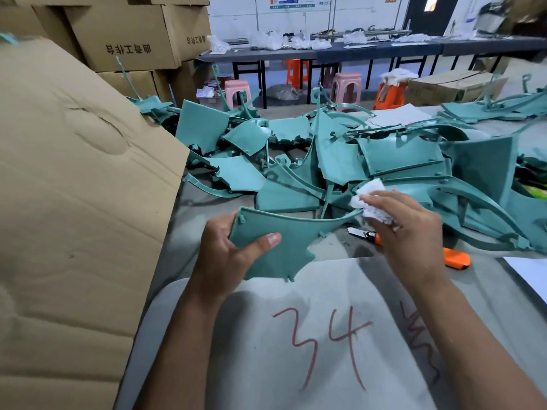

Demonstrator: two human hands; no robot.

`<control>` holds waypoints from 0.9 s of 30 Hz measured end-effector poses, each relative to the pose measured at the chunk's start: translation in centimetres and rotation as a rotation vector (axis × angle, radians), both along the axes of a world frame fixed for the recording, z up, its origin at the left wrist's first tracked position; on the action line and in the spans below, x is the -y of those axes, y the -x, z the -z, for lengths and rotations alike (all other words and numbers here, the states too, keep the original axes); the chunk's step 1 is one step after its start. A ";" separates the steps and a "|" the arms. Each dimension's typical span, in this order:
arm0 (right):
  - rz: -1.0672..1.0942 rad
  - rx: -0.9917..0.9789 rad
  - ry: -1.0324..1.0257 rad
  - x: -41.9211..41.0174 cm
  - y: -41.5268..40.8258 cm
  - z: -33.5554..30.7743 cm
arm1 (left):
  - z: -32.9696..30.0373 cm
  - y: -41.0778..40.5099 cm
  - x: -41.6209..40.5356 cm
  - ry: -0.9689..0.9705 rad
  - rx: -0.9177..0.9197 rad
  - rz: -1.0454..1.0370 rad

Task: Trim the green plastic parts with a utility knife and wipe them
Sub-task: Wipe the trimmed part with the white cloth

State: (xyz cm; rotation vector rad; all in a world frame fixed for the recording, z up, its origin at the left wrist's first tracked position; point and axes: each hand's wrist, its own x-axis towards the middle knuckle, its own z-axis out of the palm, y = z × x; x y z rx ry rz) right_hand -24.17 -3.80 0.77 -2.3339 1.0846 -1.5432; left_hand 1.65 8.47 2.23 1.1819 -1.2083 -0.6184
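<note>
The left hand (pixel 228 255) grips a green plastic part (pixel 275 244), thumb on top; the right hand (pixel 411 229) pinches a white cloth (pixel 370 199) against its tip, above a sheet (pixel 296 350) marked "34".

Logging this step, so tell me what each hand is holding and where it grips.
The left hand grips a green plastic part by its left edge, thumb on top. The right hand holds a bunched white cloth at the part's right tip.

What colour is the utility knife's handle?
Orange; the utility knife lies on the table behind the right hand. Head view.
</note>
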 end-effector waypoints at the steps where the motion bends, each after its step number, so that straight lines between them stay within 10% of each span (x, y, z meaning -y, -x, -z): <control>1: 0.070 0.010 -0.006 0.1 0.2 0.1 | -0.1 0.0 -0.1 0.000 -0.020 0.005; 14: 0.400 0.350 -0.165 0.3 0.5 0.2 | -0.2 -0.8 0.2 0.050 -0.390 -0.212; 21: -0.383 1.118 -0.867 -2.9 -5.3 -1.0 | 1.2 1.5 2.5 -0.095 -0.603 -0.267; 27: -0.637 1.077 -0.954 -4.9 -7.2 0.0 | 2.1 4.3 3.0 -0.250 -0.531 -0.141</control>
